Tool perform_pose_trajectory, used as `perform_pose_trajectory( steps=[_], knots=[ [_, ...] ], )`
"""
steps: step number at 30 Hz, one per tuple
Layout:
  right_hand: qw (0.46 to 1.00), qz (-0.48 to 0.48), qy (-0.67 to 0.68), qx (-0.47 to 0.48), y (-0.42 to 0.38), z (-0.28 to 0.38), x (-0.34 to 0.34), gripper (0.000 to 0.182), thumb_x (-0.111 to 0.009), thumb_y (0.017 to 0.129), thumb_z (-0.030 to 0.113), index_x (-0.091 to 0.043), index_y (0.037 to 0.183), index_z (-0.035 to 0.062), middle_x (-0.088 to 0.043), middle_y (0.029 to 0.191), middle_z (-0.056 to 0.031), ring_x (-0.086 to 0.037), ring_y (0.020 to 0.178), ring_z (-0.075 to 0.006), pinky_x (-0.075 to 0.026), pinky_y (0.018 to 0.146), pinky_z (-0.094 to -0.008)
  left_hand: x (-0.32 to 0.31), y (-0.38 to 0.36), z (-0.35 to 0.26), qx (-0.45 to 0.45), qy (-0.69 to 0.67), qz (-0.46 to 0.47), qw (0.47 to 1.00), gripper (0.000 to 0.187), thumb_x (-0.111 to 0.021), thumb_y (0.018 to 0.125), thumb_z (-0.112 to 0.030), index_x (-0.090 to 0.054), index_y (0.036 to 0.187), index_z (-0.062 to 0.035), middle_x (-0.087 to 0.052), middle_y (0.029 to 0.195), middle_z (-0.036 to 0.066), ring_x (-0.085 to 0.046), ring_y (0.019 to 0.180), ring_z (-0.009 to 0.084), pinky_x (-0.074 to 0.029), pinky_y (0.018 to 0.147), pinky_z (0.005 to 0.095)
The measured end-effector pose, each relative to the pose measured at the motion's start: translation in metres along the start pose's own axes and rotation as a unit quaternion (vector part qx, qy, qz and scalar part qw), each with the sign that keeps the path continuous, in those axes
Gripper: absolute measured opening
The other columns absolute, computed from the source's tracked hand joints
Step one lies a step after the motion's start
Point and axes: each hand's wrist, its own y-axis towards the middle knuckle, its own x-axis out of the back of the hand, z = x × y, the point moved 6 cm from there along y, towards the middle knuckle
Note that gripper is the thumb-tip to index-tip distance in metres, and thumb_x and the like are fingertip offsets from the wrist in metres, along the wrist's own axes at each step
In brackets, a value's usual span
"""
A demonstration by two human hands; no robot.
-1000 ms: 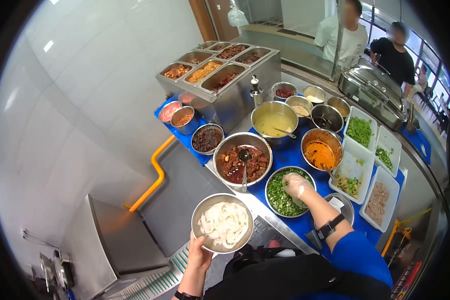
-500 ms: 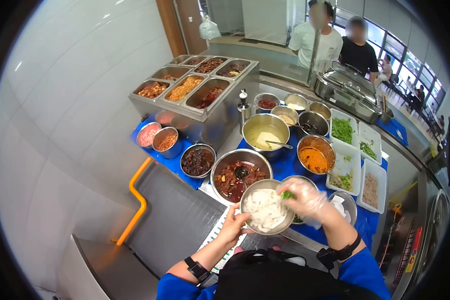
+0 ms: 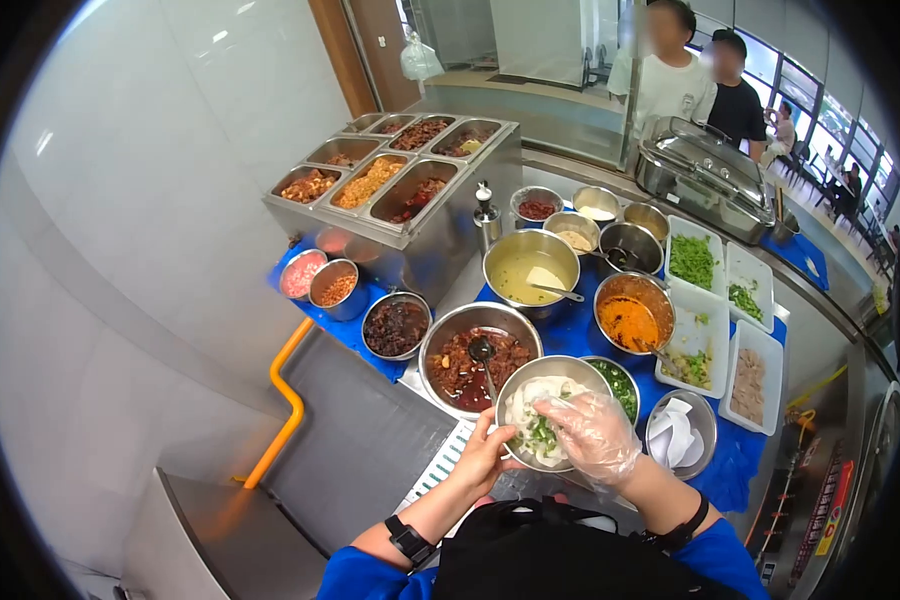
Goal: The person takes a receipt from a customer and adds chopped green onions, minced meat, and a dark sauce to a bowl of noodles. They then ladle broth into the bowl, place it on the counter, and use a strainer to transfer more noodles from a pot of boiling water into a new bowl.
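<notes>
A steel bowl (image 3: 508, 382) of wide white noodles (image 3: 526, 400) is held by its left rim in my left hand (image 3: 484, 456), the thumb over the edge. Inside the bowl, my right hand (image 3: 600, 440), in a clear plastic glove, has its fingers bunched low over the noodles. Chopped green onions (image 3: 540, 436) lie scattered on the noodles at those fingertips. How much the fingers still pinch is partly hidden by the glove. Just behind the held bowl stands another bowl of chopped green onions (image 3: 620, 386), partly covered by it.
A large bowl of red-brown meat sauce (image 3: 470, 365) with a ladle sits left of the noodles. Beyond are a pot of pale broth (image 3: 520, 275), orange sauce (image 3: 630, 318) and white trays (image 3: 760, 420). Paper lies in a bowl (image 3: 710, 440). Two people stand behind the glass.
My right hand has moved down and left into the bowl with its pinch of greens, which now lie on the noodles. The bowl has shifted slightly right, uncovering the paper bowl.
</notes>
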Motion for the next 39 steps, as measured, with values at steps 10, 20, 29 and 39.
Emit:
perform_pose_trajectory(
  steps=[10,20,29,39],
  knots=[
    [0.977,-0.201,0.056,0.051,-0.046,-0.037,0.052,0.037,-0.067,0.071,0.003,-0.066,0.108,0.0072,-0.066,0.1,-0.0148,-0.062,0.093,-0.0352,-0.049,0.087,-0.0436,0.0,-0.023,-0.002,-0.055,-0.002,-0.05,0.997,0.057,-0.059,0.086,-0.021,-0.033,0.136,-0.0186,-0.047,0.129,0.007,-0.056,0.111,0.0239,-0.059,0.077,0.0448],
    [0.978,-0.118,0.121,-0.121,-0.111,-0.105,0.012,0.036,-0.051,0.081,0.0,-0.061,0.115,0.0083,-0.06,0.114,-0.0171,-0.059,0.103,-0.0352,-0.049,0.091,-0.0375,0.036,-0.061,0.007,-0.118,-0.006,-0.146,0.982,0.069,-0.059,0.08,-0.045,-0.042,0.136,-0.0075,-0.056,0.127,0.011,-0.058,0.111,0.0291,-0.051,0.087,0.0459],
    [0.984,-0.042,0.097,-0.141,-0.104,-0.122,-0.008,0.029,-0.062,0.083,0.022,-0.066,0.109,0.0103,-0.068,0.082,-0.0126,-0.063,0.083,-0.0305,-0.049,0.081,-0.0433,0.012,-0.08,0.007,-0.151,-0.085,-0.133,0.976,0.069,-0.06,0.08,-0.038,-0.038,0.138,-0.0084,-0.05,0.134,0.012,-0.053,0.119,0.0317,-0.051,0.091,0.0499],
    [0.984,-0.029,0.087,-0.154,-0.096,-0.113,-0.027,0.053,-0.067,0.08,0.016,-0.051,0.13,0.0071,-0.053,0.131,-0.0187,-0.05,0.121,-0.0346,-0.039,0.103,-0.0411,0.061,-0.132,0.025,-0.183,-0.121,-0.233,0.948,0.07,-0.059,0.082,-0.043,-0.039,0.137,-0.0052,-0.049,0.135,0.011,-0.05,0.122,0.029,-0.041,0.102,0.0462]
  ],
)
